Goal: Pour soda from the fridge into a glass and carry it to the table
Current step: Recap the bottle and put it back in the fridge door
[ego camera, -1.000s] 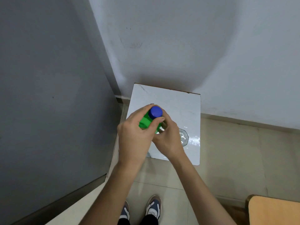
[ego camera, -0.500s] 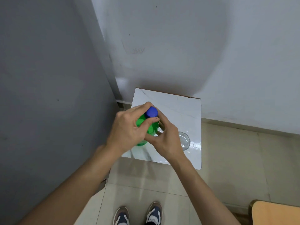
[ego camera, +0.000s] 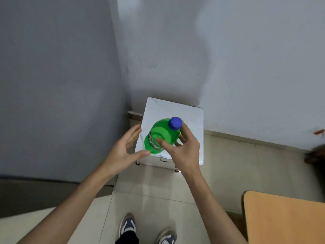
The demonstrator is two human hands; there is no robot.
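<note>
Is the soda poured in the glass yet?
Done: the green soda bottle is out, above the small white table. In hand: the right hand grips it, blue cap on; the left hand is open beside it. Left: seemingly pouring and carrying; no glass shows.

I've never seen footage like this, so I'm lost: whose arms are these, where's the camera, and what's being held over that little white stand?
No machine here: this is a person, filmed by one wide-angle camera worn on the head, looking forward and down. That is why both arms reach in from below and the shoes show on the floor. The right hand grips a green bottle with a blue cap, tilted over a small white stand in the room's corner. The left hand is open beside the bottle's base. Whether the bottle touches the stand, I cannot tell. A wooden table's corner shows at lower right.
</note>
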